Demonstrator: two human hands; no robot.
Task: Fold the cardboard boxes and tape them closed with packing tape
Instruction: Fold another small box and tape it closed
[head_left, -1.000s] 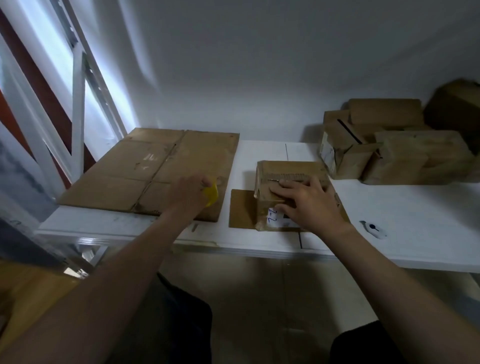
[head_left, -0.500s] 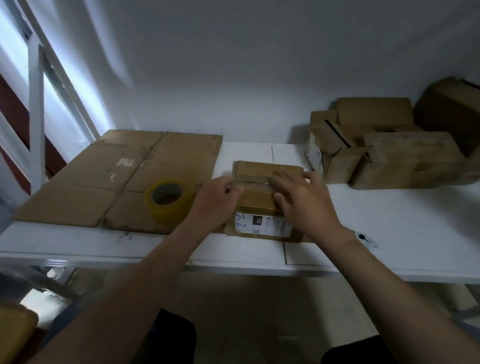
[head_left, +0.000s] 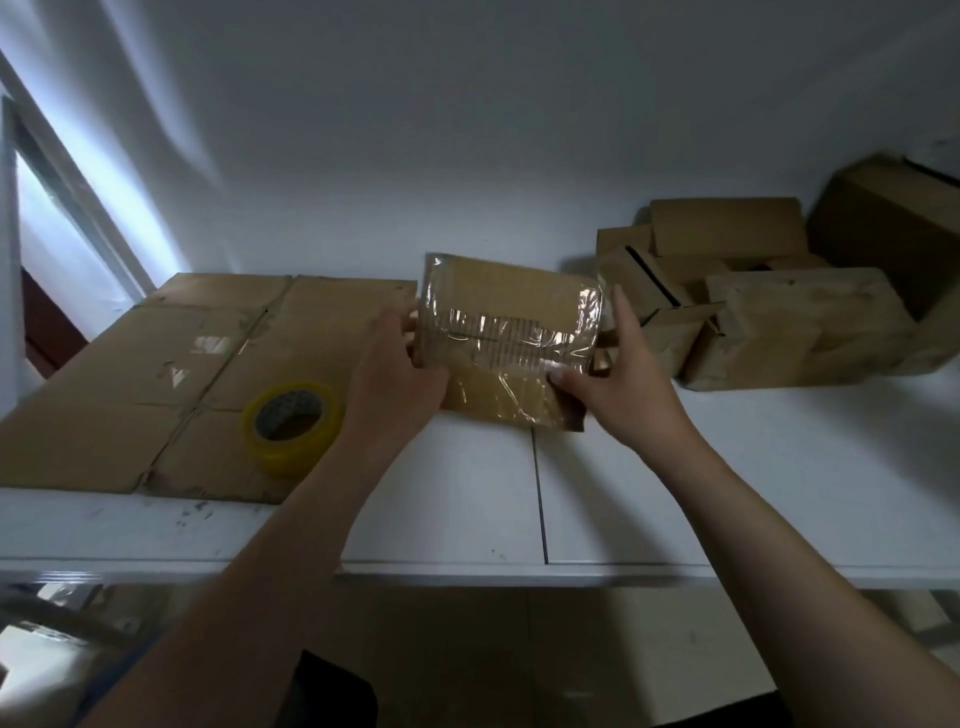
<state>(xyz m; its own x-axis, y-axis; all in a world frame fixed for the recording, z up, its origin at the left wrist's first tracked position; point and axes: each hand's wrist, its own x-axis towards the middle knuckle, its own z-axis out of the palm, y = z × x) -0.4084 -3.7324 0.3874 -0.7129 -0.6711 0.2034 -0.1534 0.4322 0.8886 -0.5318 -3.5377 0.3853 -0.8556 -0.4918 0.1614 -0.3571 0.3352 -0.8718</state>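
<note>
A small brown cardboard box (head_left: 511, 312) with shiny clear tape across its seam is tilted up off the white table (head_left: 675, 493), its taped face toward me. My left hand (head_left: 397, 374) grips its left side. My right hand (head_left: 618, 379) holds its right side, thumb on the lower front and fingers along the right edge. A yellow roll of packing tape (head_left: 291, 427) lies flat on a flattened cardboard sheet (head_left: 156, 384) to the left of my left hand.
Several folded brown boxes (head_left: 795, 322) are piled at the back right of the table against the white wall. A window frame (head_left: 67, 218) stands at the far left. The table's front edge runs across below my forearms.
My left hand put the tape roll down on the flat cardboard and came to the box. Both hands have since lifted and tipped the box so its taped face shows.
</note>
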